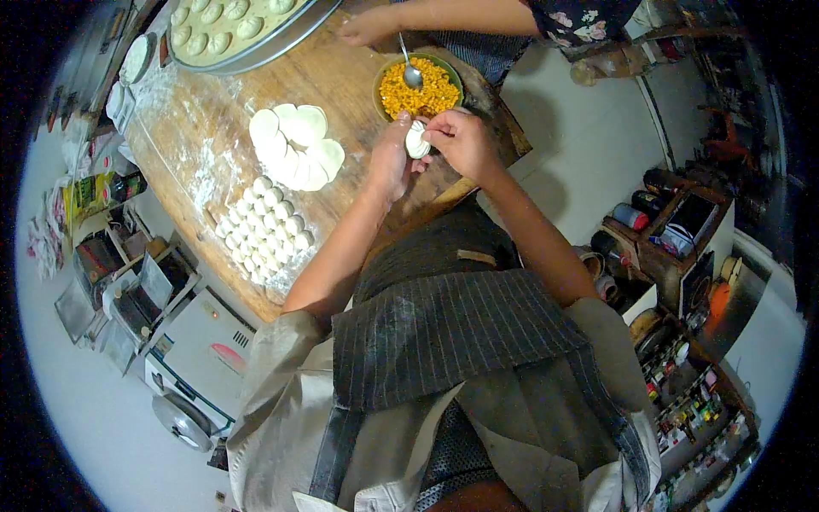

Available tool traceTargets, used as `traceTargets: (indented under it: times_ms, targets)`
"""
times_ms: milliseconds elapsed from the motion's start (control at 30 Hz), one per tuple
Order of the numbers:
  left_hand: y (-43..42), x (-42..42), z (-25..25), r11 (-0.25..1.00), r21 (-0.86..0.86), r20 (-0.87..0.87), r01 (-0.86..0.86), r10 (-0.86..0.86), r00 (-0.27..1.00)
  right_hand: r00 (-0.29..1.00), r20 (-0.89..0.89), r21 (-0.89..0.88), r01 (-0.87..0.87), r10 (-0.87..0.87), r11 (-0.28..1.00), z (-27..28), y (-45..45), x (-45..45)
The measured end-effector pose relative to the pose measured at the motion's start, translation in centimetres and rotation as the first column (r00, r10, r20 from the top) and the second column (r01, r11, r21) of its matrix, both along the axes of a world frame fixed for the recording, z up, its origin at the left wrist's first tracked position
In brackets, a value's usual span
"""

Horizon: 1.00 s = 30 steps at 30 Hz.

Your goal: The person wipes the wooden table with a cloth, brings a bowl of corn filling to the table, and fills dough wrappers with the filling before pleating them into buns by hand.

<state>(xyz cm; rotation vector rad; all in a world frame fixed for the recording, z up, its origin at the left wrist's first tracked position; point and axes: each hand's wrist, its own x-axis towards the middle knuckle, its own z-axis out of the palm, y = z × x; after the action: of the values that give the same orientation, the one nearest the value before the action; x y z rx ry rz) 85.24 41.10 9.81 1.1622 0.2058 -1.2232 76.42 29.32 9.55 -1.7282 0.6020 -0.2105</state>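
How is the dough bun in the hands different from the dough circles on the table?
The dough bun is plump and folded; the dough circles are flat. The left hand and right hand hold the bun; the circles overlap on the table. Both are pale.

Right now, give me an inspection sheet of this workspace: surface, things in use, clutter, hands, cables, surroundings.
Surface: wooden table, dusted white in places.
Things in use: pleated dough piece; bowl of yellow filling with spoon; flat wrappers; small dough pieces; round tray of shaped dumplings.
Clutter: white-filled container by the tray.
Hands: left hand cradles the pleated piece; right hand pinches it.
Cables: nothing clearly seen.
Surroundings: another person's hand beyond the bowl; crowded shelves at right.
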Motion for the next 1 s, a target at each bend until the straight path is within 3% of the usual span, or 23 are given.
traceTargets:
  times_ms: [100,167,233,300,367,433,467,567,700,800,867,1000]
  targets:
    - [0.1,0.1,-0.3,0.999,-0.033,0.01,0.006,-0.006,1.0,1.0,-0.008,-0.104,-0.016,0.016,0.994,0.5,-0.2,0.1]
    - [0.2,0.4,-0.4,0.991,-0.12,-0.125,-0.066,0.051,0.991,1.0,0.012,-0.151,-0.024,0.026,0.988,1.0,-0.6,0.3]
    - [0.4,0.7,0.4,0.986,-0.135,-0.154,-0.098,0.077,0.985,0.999,0.02,-0.281,-0.03,0.037,0.959,2.0,-1.2,0.5]
    - [0.7,1.0,0.1,0.98,-0.152,-0.184,-0.125,0.097,0.978,0.999,0.004,-0.299,-0.042,0.045,0.953,3.0,-0.9,0.6]
    - [1.6,1.5,-1.4,0.953,-0.291,-0.204,-0.081,0.021,0.979,0.999,-0.013,-0.318,-0.053,0.051,0.947,4.3,-0.3,0.5]
    - [0.8,1.2,0.1,0.963,-0.221,-0.191,-0.156,0.114,0.975,0.966,0.002,-0.434,-0.232,0.259,0.87,5.5,0.3,0.8]
    - [0.6,1.1,0.7,0.962,-0.147,-0.173,-0.228,0.202,0.964,0.964,0.001,-0.44,-0.239,0.266,0.866,5.4,0.5,1.1]
    - [1.4,1.2,0.8,0.953,-0.165,-0.202,-0.253,0.218,0.955,0.925,0.045,-0.495,-0.307,0.377,0.813,3.5,1.6,1.9]
    - [2.7,1.2,0.7,0.952,-0.13,-0.137,-0.277,0.26,0.956,0.877,-0.079,-0.512,-0.444,0.475,0.735,4.9,2.8,3.0]
    - [4.0,1.7,1.1,0.942,-0.07,-0.097,-0.329,0.322,0.942,0.858,-0.16,-0.415,-0.507,0.488,0.756,5.0,3.7,4.4]
    - [5.3,2.3,-0.3,0.951,-0.118,-0.069,-0.285,0.278,0.958,0.826,-0.138,-0.296,-0.561,0.546,0.773,5.3,4.0,5.8]
    - [8.9,3.7,-0.1,0.945,-0.215,-0.005,-0.248,0.253,0.967,0.813,-0.054,-0.258,-0.572,0.58,0.779,4.7,4.7,8.6]
